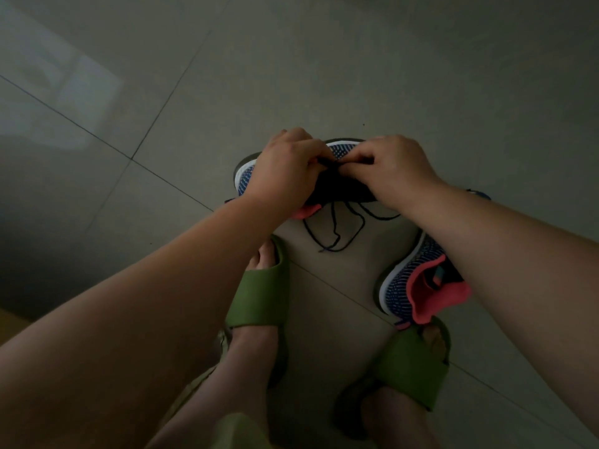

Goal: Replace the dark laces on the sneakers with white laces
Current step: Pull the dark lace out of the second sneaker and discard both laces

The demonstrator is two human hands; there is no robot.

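Note:
A blue knit sneaker [343, 150] with a white sole and pink lining lies on the floor under both hands. My left hand [285, 170] and my right hand [392, 170] both pinch the dark lace [327, 162] over the shoe's tongue, fingertips close together. Loose loops of dark lace [337, 231] trail from the shoe onto the floor toward me. A second blue sneaker [418, 283] with pink lining lies at the right, partly hidden under my right forearm. No white lace is in view.
Grey tiled floor [162, 108] all around, dimly lit. My two feet in green slides [259, 293] [411, 367] stand just below the sneakers. A pale reflection lies on the floor at the far left.

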